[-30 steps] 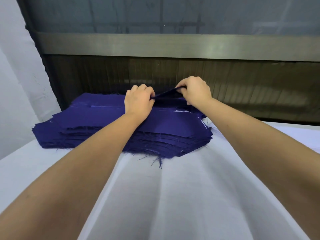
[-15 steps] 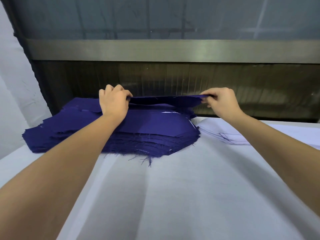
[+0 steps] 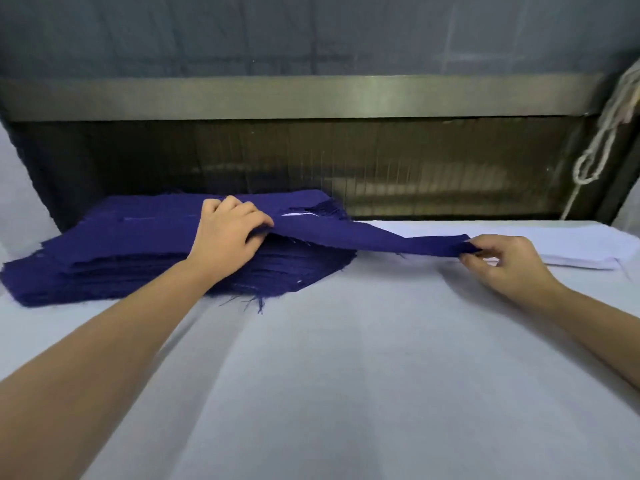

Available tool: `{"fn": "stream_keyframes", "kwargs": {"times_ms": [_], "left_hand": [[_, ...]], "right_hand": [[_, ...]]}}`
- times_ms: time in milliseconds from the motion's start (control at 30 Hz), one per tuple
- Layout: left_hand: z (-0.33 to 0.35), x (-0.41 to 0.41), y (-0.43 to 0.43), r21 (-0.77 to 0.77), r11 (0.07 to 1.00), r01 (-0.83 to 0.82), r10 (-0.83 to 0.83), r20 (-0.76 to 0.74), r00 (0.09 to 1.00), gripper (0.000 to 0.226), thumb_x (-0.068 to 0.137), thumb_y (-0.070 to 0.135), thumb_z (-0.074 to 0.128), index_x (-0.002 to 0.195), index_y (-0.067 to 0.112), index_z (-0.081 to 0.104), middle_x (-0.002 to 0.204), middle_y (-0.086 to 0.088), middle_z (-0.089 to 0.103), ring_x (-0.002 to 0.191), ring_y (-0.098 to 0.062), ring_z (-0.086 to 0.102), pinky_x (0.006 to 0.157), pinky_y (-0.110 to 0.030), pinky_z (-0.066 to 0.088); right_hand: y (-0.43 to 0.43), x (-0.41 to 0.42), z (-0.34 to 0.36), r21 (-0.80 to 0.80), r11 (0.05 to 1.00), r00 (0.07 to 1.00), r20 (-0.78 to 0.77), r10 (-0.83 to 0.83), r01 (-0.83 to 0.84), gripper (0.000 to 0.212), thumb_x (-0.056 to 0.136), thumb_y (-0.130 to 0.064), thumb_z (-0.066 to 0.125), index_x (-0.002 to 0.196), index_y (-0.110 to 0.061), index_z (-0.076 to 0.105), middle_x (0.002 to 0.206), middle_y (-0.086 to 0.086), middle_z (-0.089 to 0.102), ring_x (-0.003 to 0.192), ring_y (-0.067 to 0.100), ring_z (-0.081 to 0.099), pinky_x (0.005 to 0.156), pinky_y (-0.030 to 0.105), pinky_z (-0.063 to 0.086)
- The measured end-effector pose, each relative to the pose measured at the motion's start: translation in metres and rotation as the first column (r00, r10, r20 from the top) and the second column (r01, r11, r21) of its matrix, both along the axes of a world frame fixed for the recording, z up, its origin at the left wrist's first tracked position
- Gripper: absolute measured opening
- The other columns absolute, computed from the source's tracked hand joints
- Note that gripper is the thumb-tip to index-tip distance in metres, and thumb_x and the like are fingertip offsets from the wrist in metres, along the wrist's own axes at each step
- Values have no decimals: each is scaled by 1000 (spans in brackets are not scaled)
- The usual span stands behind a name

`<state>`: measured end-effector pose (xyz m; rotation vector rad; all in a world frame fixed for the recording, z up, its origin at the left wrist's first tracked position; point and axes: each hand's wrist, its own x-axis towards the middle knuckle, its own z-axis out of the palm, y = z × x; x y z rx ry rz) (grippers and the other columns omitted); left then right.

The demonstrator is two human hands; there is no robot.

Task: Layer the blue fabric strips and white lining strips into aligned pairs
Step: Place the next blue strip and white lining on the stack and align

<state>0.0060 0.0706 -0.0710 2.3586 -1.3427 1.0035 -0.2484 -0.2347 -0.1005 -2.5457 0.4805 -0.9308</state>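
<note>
One blue strip [image 3: 374, 239] spans centre to centre-right of the frame, stretched between both hands. Left hand [image 3: 227, 233], centre-left: fingers curled over the strip's left end, thumb under it, resting on the top of the blue pile [image 3: 138, 244]. Right hand [image 3: 505, 261], centre-right: pinches the strip's right end between thumb and fingertips, the other fingers loosely bent. The strip's right part hangs just above the white stack [image 3: 581, 251] at the right edge; whether they touch cannot be told. Blue pile at left, edges frayed, layers offset. Both piles lie on a white table cover [image 3: 346, 375]. Behind them: a metal rail [image 3: 311, 95]; a knotted cord [image 3: 599, 147] in the upper right.
</note>
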Motion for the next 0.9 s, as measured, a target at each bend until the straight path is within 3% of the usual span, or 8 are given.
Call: {"fn": "stream_keyframes", "kwargs": {"times_ms": [133, 233, 367, 433, 500, 567, 767, 900], "left_hand": [[-7, -20, -6, 103, 982, 160, -160, -5, 987, 27, 75, 7, 69, 101, 15, 71, 92, -3, 67, 87, -30, 57, 78, -37, 31], [-10, -33, -10, 196, 949, 248, -247, -27, 969, 32, 71, 6, 73, 102, 13, 71, 91, -4, 66, 83, -30, 58, 77, -35, 35], [-13, -46, -11, 279, 901, 332, -325, -73, 943, 34, 70, 4, 75, 103, 12, 72, 87, -6, 66, 78, -30, 59, 73, -37, 42], [-14, -51, -10, 302, 875, 378, -371, -82, 925, 35, 68, 3, 76, 101, 12, 72, 84, -5, 65, 74, -28, 60, 70, -37, 45], [-16, -56, -10, 317, 851, 419, -408, -104, 907, 33, 69, 3, 76, 100, 13, 73, 81, -4, 65, 70, -27, 60, 68, -35, 46], [-19, -62, -11, 310, 836, 452, -433, -132, 892, 25, 77, 8, 71, 101, 14, 73, 80, -1, 65, 70, -25, 59, 68, -32, 44], [-26, -74, -14, 224, 848, 481, -423, -263, 868, 19, 90, 20, 62, 106, 19, 72, 84, 6, 62, 79, -16, 58, 72, -24, 41], [-28, -82, -18, 183, 860, 477, -370, -421, 829, 22, 92, 26, 58, 111, 24, 70, 88, 14, 57, 83, -5, 54, 75, -27, 46]], "right_hand": [[-10, -19, 3, -198, 980, 997, -78, 2, -18, 13, 77, 8, 60, 80, 2, 71, 75, 13, 71, 72, 32, 64, 73, 31, 46], [-21, -28, 4, -199, 980, 980, -200, -11, -30, 30, 84, -13, 48, 70, 6, 67, 70, 20, 68, 70, 39, 61, 71, 43, 49], [-27, -28, 4, -153, 986, 977, -195, -89, 59, 54, 97, -27, 40, 58, -1, 66, 58, 14, 65, 64, 33, 60, 72, 41, 48], [-27, -26, 5, -166, 977, 968, -190, -165, 134, 54, 96, -26, 42, 51, -3, 61, 53, 13, 60, 60, 30, 55, 71, 40, 48], [-28, -26, 9, -215, 959, 942, -239, -237, 187, 46, 90, -21, 49, 50, -4, 34, 46, 14, 46, 53, 29, 43, 64, 38, 45], [-28, -28, 17, -262, 939, 882, -354, -310, 224, 43, 85, -20, 53, 48, -7, 37, 48, 9, 41, 55, 26, 41, 54, 32, 38], [-19, -37, 33, -619, 725, 557, -502, -661, 303, 11, 84, -30, 48, 80, -19, 48, 69, -4, 43, 65, 18, 45, 59, 27, 31], [-12, -31, 27, -514, 825, 726, -472, -501, 235, 24, 90, -36, 47, 107, -23, 57, 96, 2, 60, 90, 26, 56, 69, 29, 35]]}}
